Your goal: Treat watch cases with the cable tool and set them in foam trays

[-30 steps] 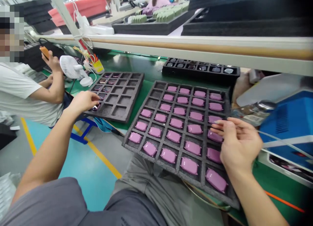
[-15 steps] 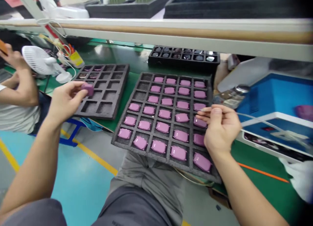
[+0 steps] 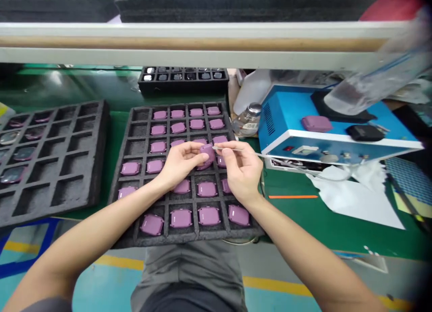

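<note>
My left hand (image 3: 182,164) is closed on a purple watch case (image 3: 207,156), pinched between thumb and fingers above the foam tray (image 3: 135,147). The fingers of my right hand (image 3: 245,171) wrap round a thin pen-like tool (image 3: 232,149) with a pale tube trailing right; its tip meets or nearly meets the case's upper edge. Beneath both hands, rows of purple watch cases (image 3: 208,216) lie in the tray's compartments, some hidden by my hands and left forearm. A few compartments at the upper left hold nothing.
A second foam tray (image 3: 96,154) at left holds several dark-faced watch pieces. Behind is a black tray (image 3: 184,84). To the right stand a glass bottle (image 3: 249,119) and a blue machine (image 3: 286,109), with white wipes (image 3: 354,192) and an orange stick (image 3: 293,196) before it.
My left hand has come from over the left tray to the middle of the purple-case tray, carrying the watch case. My right hand has brought the tool to it. The view has turned right.
</note>
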Demonstrator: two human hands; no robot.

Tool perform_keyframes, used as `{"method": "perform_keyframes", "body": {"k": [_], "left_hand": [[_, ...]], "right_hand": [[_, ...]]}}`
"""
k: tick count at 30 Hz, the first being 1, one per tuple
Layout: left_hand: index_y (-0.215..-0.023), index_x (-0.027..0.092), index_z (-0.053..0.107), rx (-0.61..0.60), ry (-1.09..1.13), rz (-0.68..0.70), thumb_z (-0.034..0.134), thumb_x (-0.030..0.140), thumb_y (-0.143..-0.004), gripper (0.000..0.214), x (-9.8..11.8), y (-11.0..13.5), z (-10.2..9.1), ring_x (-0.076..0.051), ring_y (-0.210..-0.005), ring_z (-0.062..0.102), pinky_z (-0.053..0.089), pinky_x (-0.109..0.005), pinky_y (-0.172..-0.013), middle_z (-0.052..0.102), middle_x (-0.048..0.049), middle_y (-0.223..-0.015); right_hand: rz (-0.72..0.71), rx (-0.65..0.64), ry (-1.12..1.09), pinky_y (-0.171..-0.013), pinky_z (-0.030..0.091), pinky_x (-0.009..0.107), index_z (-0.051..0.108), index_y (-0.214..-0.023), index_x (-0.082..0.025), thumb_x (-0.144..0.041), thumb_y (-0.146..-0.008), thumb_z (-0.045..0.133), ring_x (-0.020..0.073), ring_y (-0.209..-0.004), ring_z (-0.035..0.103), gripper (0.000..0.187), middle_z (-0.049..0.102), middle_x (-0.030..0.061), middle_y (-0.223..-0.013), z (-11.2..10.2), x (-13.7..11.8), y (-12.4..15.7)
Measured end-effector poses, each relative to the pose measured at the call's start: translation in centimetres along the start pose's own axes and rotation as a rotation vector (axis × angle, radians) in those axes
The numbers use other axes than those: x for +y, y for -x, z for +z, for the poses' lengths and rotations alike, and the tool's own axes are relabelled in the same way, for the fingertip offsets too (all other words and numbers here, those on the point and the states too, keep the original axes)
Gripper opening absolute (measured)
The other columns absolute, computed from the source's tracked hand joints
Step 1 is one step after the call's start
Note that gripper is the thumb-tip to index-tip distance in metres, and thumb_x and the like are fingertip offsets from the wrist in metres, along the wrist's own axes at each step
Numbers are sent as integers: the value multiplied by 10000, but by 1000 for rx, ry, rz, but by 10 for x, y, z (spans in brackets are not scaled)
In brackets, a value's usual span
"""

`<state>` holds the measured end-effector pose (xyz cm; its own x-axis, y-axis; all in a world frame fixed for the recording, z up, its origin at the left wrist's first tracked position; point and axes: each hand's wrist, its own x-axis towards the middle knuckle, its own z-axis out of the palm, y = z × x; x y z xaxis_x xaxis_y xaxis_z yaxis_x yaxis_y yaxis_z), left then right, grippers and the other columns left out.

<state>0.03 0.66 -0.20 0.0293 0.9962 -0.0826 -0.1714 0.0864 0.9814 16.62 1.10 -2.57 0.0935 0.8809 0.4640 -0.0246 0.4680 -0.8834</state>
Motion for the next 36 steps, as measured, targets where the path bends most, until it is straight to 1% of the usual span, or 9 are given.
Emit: {"method": "perform_keyframes", "body": {"k": [6, 9, 12, 19, 31, 36], "left_hand": [[-936, 147, 778, 31, 24, 16, 953, 278, -615, 389, -3, 3, 5, -144, -701, 702, 592, -299, -725, 771, -38, -813], [-939, 152, 789, 35, 18, 23, 955, 267, -612, 385, -3, 2, 5, -142, -699, 704, 605, -307, -749, 770, -33, -805], [-946, 161, 798, 37, 4, 31, 952, 263, -615, 380, -2, 3, 4, -152, -719, 715, 619, -322, -778, 775, -33, -817], [-930, 173, 813, 27, 35, 46, 963, 196, -585, 376, -1, 3, 4, -128, -727, 714, 618, -271, -770, 784, -17, -821], [-937, 177, 823, 45, -24, 56, 970, 257, -578, 396, 0, 4, 5, -170, -773, 726, 621, -323, -809, 793, -39, -856], [-930, 183, 830, 55, -35, 65, 973, 278, -574, 395, 1, 3, 5, -176, -777, 728, 625, -326, -807, 799, -43, -860]], "right_hand": [[16, -33, 35, -896, 644, 380, 725, -1000, -220, -332, -952, 664, 205, -957, 765, 136, 782, 67, -1013, -2, -1, 2], [15, -28, 29, -884, 647, 373, 735, -1001, -222, -312, -946, 674, 203, -955, 768, 122, 786, 65, -1012, -2, -1, 2], [20, -22, 32, -902, 646, 391, 741, -1001, -225, -313, -946, 676, 208, -966, 766, 123, 786, 66, -1019, -2, -1, 2], [34, -18, 18, -927, 641, 431, 747, -995, -221, -325, -940, 689, 223, -973, 763, 131, 782, 70, -1022, -3, 0, 2], [31, -26, 34, -923, 646, 425, 735, -1001, -221, -335, -948, 674, 219, -974, 762, 140, 776, 70, -1020, -3, 0, 2], [18, -17, 4, -922, 643, 428, 738, -960, -226, -331, -929, 694, 224, -985, 746, 118, 760, 70, -1013, -2, 1, 1]]}}
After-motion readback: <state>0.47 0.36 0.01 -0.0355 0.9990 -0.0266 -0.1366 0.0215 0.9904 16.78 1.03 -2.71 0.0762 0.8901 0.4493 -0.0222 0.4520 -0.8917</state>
